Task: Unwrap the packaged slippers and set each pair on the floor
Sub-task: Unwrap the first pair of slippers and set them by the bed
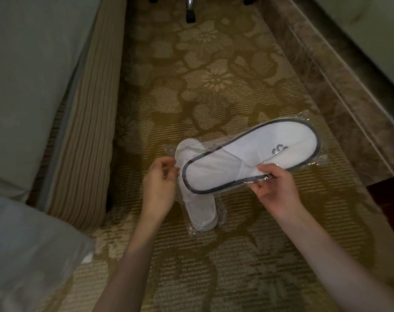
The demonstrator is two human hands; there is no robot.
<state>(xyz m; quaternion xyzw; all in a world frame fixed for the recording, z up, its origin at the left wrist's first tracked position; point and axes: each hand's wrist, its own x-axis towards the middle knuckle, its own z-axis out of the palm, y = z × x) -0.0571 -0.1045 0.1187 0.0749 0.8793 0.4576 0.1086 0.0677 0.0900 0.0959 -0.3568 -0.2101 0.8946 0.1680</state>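
A white slipper pack (241,158) with dark trim, sealed in clear plastic, is held flat above the carpet. My right hand (275,188) grips its near long edge, thumb on top. My left hand (161,185) pinches the plastic at the pack's left end with fingertips together. Beneath it on the floor lies a second wrapped white slipper pack (200,212), partly hidden by the held one.
The floor is a gold floral carpet (214,86). A bed with a striped base (85,131) runs along the left, and bedding (22,255) hangs at the lower left. A marble strip (326,75) borders the right. Chair casters (190,16) stand at the top.
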